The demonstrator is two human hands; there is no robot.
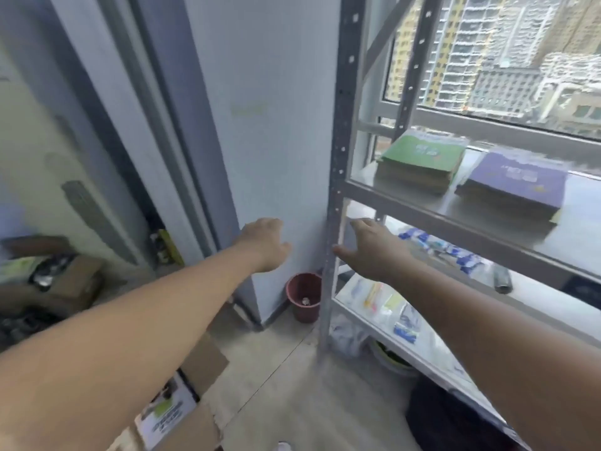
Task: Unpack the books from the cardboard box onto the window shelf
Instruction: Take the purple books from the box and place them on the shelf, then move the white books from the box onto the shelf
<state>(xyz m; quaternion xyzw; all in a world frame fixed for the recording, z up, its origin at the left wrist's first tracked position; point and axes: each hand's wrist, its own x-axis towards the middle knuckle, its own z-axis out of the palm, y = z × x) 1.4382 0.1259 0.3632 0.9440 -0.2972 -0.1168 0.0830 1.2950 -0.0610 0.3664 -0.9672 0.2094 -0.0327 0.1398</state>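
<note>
A grey metal shelf (400, 195) stands by the window on the right. On its upper board lie a stack of green books (422, 161) and, to its right, a stack of purple books (517, 183). An open cardboard box (195, 415) sits at the bottom left, partly under my left arm, with a white-covered book (166, 415) showing inside. My left hand (265, 244) hangs empty in front of the wall, left of the shelf post. My right hand (374, 249) is spread open and empty, just below the upper board's front edge.
A small red bucket (304, 301) stands on the floor in the corner by the shelf post (338, 177). Lower boards hold packets and small items (403, 317). More cardboard boxes (65, 281) and dark clutter lie at the left. Bare wooden floor lies in the middle.
</note>
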